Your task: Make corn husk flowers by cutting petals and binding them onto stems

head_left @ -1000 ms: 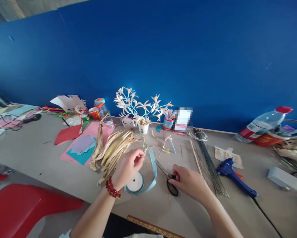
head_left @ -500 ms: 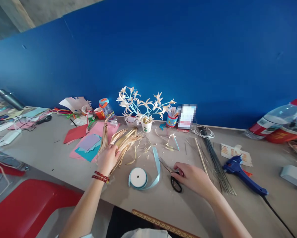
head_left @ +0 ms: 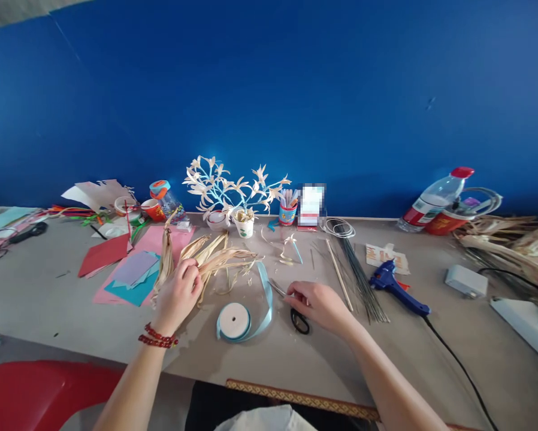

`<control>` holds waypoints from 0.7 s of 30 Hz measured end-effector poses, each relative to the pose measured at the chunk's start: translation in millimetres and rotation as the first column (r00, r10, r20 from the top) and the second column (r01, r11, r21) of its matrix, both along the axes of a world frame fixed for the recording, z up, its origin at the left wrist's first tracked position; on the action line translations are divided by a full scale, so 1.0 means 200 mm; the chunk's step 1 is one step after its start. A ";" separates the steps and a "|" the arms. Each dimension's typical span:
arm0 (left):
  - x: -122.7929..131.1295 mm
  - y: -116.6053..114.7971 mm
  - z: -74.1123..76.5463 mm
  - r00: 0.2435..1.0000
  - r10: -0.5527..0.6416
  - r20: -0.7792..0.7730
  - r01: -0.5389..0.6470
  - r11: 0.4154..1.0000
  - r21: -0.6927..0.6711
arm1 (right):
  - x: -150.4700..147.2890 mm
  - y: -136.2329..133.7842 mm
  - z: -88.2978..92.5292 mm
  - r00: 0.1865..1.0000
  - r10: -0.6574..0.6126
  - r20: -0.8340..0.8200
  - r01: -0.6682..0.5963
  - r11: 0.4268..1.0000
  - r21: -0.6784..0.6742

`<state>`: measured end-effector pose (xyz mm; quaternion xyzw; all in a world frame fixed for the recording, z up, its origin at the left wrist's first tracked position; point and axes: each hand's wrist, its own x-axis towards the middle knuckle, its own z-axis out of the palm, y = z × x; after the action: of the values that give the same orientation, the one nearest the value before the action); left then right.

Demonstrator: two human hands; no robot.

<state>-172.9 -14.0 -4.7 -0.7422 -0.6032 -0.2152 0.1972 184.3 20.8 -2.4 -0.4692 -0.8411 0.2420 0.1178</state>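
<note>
Dried husks (head_left: 224,258) and scissors (head_left: 280,290) in hand

Head view. The left hand (head_left: 180,288) has its fingers curled around the near left end of a husk; the rest of the husks lie in a loose heap on the table (head_left: 251,368), left of centre. The right hand (head_left: 316,301) grasps the scissors by their black handles, the blades directed far left. Between the hands, a spool (head_left: 233,320) lies flat, light-blue ribbon (head_left: 268,299) curving out to its right. Beyond it, a white cup (head_left: 244,227) bears branches of pale flowers (head_left: 241,187). To the right lie a thin stick (head_left: 339,275), dark wires (head_left: 363,284) and a blue glue gun (head_left: 401,291). To the left of the husks, coloured paper sheets (head_left: 136,269) overlap.
</note>
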 end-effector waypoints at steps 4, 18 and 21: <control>0.11 0.01 0.04 0.996 -0.065 0.067 0.066 0.998 -0.007 | -0.06 -0.04 -0.01 0.996 0.062 -0.065 -0.062 0.998 0.008; 0.31 -0.09 0.02 0.883 -0.139 0.449 0.208 0.972 -0.107 | -0.16 -0.08 -0.05 0.964 0.140 -0.224 -0.121 0.988 0.099; 0.19 -0.04 -0.01 0.949 -0.040 0.313 0.077 0.991 -0.108 | -0.16 -0.09 -0.04 0.961 0.166 -0.220 -0.145 0.984 0.108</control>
<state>-135.4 -22.6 -6.9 -0.7272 -0.6162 -0.2986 0.0489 152.8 2.9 -10.4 -0.3650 -0.8664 0.2643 0.2152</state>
